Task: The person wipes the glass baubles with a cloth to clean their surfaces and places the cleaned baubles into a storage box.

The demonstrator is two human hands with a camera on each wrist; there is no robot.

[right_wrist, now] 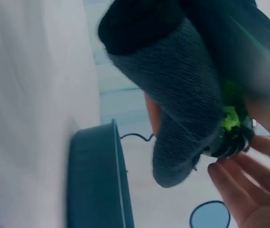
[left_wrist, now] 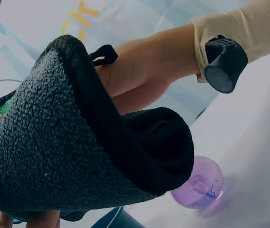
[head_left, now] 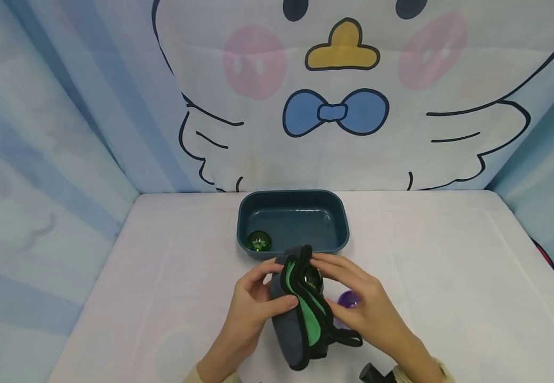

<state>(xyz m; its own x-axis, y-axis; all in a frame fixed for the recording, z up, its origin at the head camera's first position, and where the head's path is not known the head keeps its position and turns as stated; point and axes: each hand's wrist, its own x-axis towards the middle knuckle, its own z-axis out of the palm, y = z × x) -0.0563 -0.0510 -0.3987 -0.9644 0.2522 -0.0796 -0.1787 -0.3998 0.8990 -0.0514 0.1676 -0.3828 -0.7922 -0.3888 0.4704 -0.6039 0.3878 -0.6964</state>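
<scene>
My left hand [head_left: 248, 311] grips a folded dark grey terry cloth [head_left: 286, 327] with black edging, a green inner side and a hanging loop [head_left: 350, 338]. Its thumb lies on the green fold. Tucked against the cloth is a clear green ball [head_left: 314, 277], partly covered by it. The right hand [head_left: 365, 298] holds this ball; in the right wrist view its fingertips touch the ball's [right_wrist: 227, 137] lower side. A clear purple ball [left_wrist: 201, 183] sits on the table, half hidden behind the right hand in the head view.
A dark teal basin [head_left: 310, 226] stands at the table's far edge, just beyond the hands. Another green ball [head_left: 259, 241] lies in its near left corner. Black wrist cameras are strapped on; one [head_left: 372, 373] shows by the right sleeve. A printed curtain hangs behind.
</scene>
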